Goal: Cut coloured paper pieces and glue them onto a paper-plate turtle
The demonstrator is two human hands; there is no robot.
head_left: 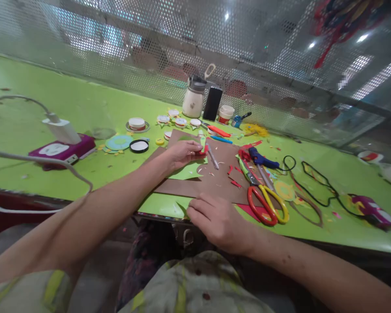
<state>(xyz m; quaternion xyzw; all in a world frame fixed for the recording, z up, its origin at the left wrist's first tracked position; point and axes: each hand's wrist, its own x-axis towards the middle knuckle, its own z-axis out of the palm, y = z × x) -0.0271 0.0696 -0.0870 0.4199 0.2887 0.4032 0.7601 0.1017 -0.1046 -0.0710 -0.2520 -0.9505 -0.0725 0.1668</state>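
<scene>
**A:** What do we see in front of us?

**B:** We look down at a bright green table (84, 108) backed by a perforated metal screen (150, 43). Both our bare arms reach forward. Our left hand (182, 154) rests on a sheet of brown paper (215, 178) near the middle of the table, fingers curled, pinching a small red and green paper piece (202, 148) between thumb and fingertips.

**A:** And our right hand?

**B:** Our right hand (220, 221) lies at the near edge of the table, palm down, fingers loosely bent, their tips on the brown paper's near edge and a scrap of green paper (182, 209). Whether it grips anything, we cannot tell.

**A:** What lies about the hands?

**B:** Under our left hand a green paper sheet (189, 170) overlaps the brown one. Just beside the held piece lies a grey pen-like tool (212, 157). Red paper snippets (235, 183) are scattered over the brown sheet. To the right lie scissors (263, 200) with one red and one yellow handle loop, near our right hand, and behind them a blue glue gun (262, 160) with a black cord (313, 182).

**A:** And further off?

**B:** At the back stand a white jar with a lid (193, 101), a black phone (212, 103) propped upright and a small white cup (226, 114). To the left are round paper discs (119, 142), a roll of tape (137, 124), and a white plug in a magenta power strip (63, 150).
</scene>
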